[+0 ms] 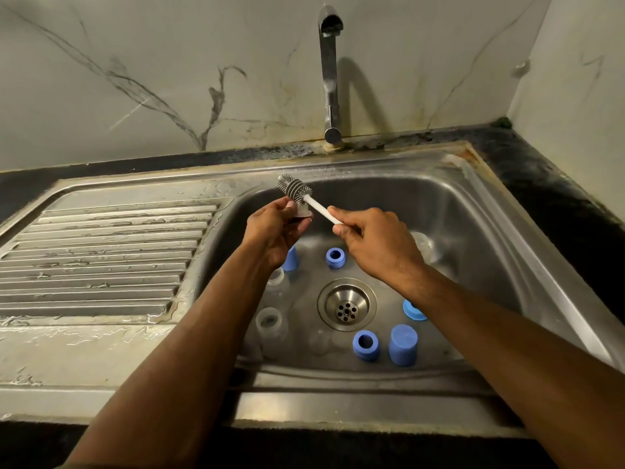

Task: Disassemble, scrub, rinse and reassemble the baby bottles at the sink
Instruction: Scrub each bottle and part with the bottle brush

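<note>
Baby-bottle parts are spread over the floor of the sink [449,211], which shows that disassembly is done and scrubbing is under way. Two clear bottle bodies [270,321] stand at the near left of the basin, and a third clear piece [422,245] is partly hidden behind the right hand. Blue collars [335,257] and a blue cap [402,345] are set around the drain [346,304], kept apart so that each can be picked up singly.

A small translucent piece [301,211], probably a teat though the view is too poor to be sure, is pinched in the curled fingers of the left hand [275,231]. It is held high over the basin, presumably so that drips fall into the sink. The white handle of the bottle brush [294,187] is gripped by the closed right hand [375,245], with the index finger laid along it for control. The grey bristle head is pressed against the top of the held piece, angled up and to the left, so that the bristles can be worked over it.

No water is seen running from the tap [329,72]; rinsing is judged not yet begun. The ribbed draining board [101,252] at the left is wet. The steel is dulled and stained, a dark counter [558,184] borders it, and marble-veined wall panels [152,79] close in the corner under dim, yellowish light.
</note>
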